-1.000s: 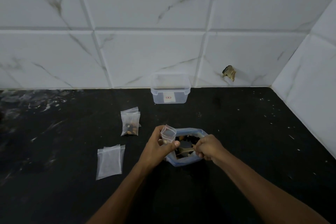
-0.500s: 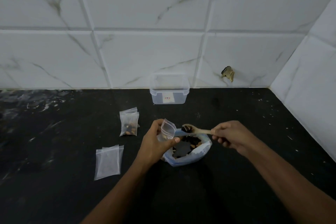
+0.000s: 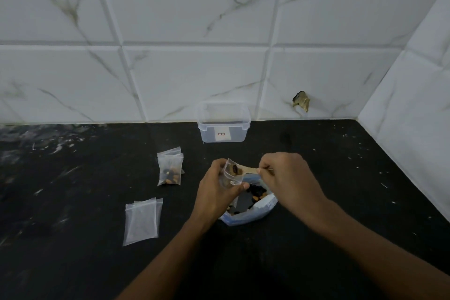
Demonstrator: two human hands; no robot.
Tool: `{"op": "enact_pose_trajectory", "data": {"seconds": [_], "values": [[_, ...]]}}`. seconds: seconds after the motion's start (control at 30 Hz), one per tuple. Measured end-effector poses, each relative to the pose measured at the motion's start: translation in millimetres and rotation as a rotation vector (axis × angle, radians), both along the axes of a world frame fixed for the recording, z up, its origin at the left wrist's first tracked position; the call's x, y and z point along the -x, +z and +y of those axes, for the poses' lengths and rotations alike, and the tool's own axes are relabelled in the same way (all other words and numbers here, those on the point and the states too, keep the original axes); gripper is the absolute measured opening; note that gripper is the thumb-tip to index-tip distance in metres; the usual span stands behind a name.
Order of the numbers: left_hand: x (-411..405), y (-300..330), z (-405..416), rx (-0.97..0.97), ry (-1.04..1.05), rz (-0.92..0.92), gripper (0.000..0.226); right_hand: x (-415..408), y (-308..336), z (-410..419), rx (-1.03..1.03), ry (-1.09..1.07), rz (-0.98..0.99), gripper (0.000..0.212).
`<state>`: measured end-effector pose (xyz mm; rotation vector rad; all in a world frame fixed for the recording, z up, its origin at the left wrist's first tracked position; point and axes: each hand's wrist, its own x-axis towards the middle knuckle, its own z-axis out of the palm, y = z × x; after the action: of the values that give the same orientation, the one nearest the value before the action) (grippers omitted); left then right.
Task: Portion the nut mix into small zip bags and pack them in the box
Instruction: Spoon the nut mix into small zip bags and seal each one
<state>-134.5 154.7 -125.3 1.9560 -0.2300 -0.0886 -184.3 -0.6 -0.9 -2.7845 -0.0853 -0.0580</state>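
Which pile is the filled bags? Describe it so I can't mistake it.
Start at the clear box against the tiled wall, then come forward and left on the black counter. The filled bags show dark and tan nuts; the pile nearer the camera, the empty bags, is flat and blank.

Single head-worn view, looking forward and down, close over black counter, facing tiled wall

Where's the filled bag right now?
Head view: the filled bag lies on the counter left of the left hand, beyond the empty bags.
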Motion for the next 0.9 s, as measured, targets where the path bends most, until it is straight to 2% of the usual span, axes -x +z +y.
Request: {"op": "enact_pose_trajectory", "data": {"seconds": [0.13,0.23,0.3,0.37,0.5,0.63,0.73,0.8,0.9], "values": [[3,2,0,0.033,-0.016,0.014,0.053,8,-14,10,0.215,0.144,-0.052,0.011],[4,3,1,0.052,-0.028,0.022,0.052,13,-19,10,0.237,0.210,-0.167,0.031],[4,2,1,0.075,-0.030,0.031,0.053,11,-18,9,0.218,0.209,-0.178,0.022],[4,3,2,0.090,-0.024,0.045,0.052,8,-11,1,0.134,0.150,-0.144,0.007],[7,4,13,0.111,-0.023,0.044,0.046,0,-2,-24,-0.152,-0.044,-0.257,0.006],[10,-1,30,0.140,-0.044,0.044,0.045,-6,-37,-48,-0.202,-0.226,-0.046,0.006],[11,-8,38,0.136,-0.077,0.088,0.054,-6,-80,-47,-0.132,-0.256,0.139,0.010],[13,-9,38,0.141,-0.077,0.089,0.058,-6,-102,-40,-0.085,-0.251,0.187,0.012],[16,-7,32,0.136,-0.078,0.077,0.050,-7,-117,-28,-0.028,-0.234,0.176,0.008]]}}
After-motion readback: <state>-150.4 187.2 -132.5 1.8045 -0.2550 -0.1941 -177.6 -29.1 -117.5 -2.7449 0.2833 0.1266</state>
